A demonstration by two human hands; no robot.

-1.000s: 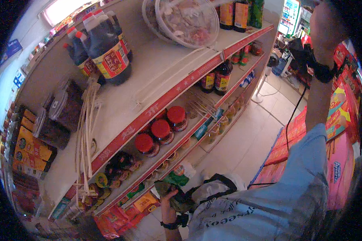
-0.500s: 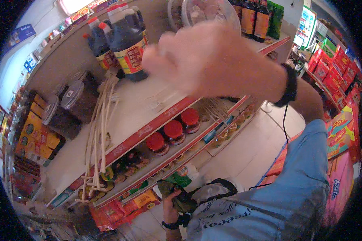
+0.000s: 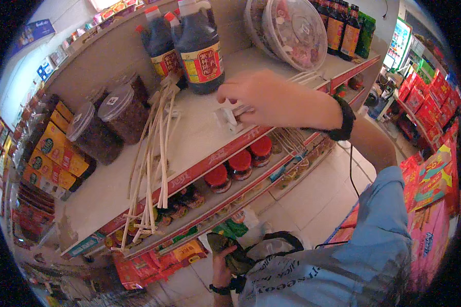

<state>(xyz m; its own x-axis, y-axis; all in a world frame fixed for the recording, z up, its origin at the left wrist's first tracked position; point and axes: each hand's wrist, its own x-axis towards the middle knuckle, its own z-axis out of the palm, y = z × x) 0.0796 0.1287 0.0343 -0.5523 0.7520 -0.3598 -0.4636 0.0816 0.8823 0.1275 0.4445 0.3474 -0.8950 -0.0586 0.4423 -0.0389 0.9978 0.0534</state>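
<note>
Over the shelf (image 3: 200, 128) my right hand (image 3: 287, 102) reaches in from the right, a black band on its wrist. Its fingers are bent and apart, at a small clear-and-white piece (image 3: 229, 121) by the shelf's front edge; whether they touch it is hard to tell. Behind the fingertips stands a big dark bottle (image 3: 202, 61) with a yellow-and-red label. Low down, close to my body, my left hand (image 3: 223, 266) is closed round a dark green, cloth-like thing (image 3: 234, 260). To the left, a bunch of long pale sticks (image 3: 161, 148) lies across the shelf, its ends sticking out past the edge.
Lidded tubs (image 3: 125, 112) and yellow boxes (image 3: 56, 153) fill the shelf's left. Large round clear containers (image 3: 297, 33) lean at the back, beside brown bottles (image 3: 349, 33). Red-lidded jars (image 3: 239, 162) stand one shelf down. Red packets (image 3: 138, 268) sit near the floor. Red goods (image 3: 420, 97) line the right.
My right hand has come down from in front of the bottles to the small clear-and-white piece on the shelf. The view has shifted somewhat. My left hand keeps its hold.
</note>
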